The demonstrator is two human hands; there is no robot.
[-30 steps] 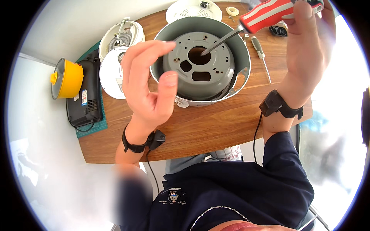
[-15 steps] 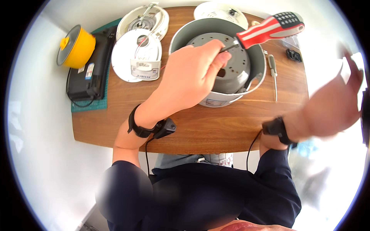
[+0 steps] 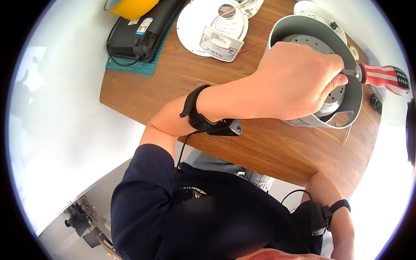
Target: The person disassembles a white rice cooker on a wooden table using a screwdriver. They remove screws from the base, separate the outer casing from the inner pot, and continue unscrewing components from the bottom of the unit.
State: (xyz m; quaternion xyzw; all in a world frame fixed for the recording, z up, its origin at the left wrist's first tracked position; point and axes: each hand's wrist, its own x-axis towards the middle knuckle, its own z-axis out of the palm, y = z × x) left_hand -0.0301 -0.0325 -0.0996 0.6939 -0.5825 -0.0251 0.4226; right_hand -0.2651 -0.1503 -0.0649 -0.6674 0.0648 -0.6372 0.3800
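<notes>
My left hand (image 3: 299, 82) is closed around the metal shaft of a screwdriver (image 3: 383, 78), whose red, white and dark star-patterned handle points right, past the rim. Below the fist stands a grey round appliance housing (image 3: 314, 25), open at the top. Inside it sits a grey perforated inner piece (image 3: 330, 103), partly covered by the hand. A cut-out handle shows on the housing's near right side. My right forearm (image 3: 342, 234) bends back toward the lower right edge, and its hand is out of the picture.
Left of the housing lie a white round cover (image 3: 188, 32) and a control panel (image 3: 221, 44) with red wires. Farther left, a black appliance (image 3: 130, 41) rests on a green cutting mat (image 3: 148, 68) beside a yellow pot (image 3: 136, 8). A small black part (image 3: 376, 104) lies at right.
The view has turned, so the table sits higher and farther right. My right hand has swung from the right side down out of the picture. My left hand still grips the screwdriver.
</notes>
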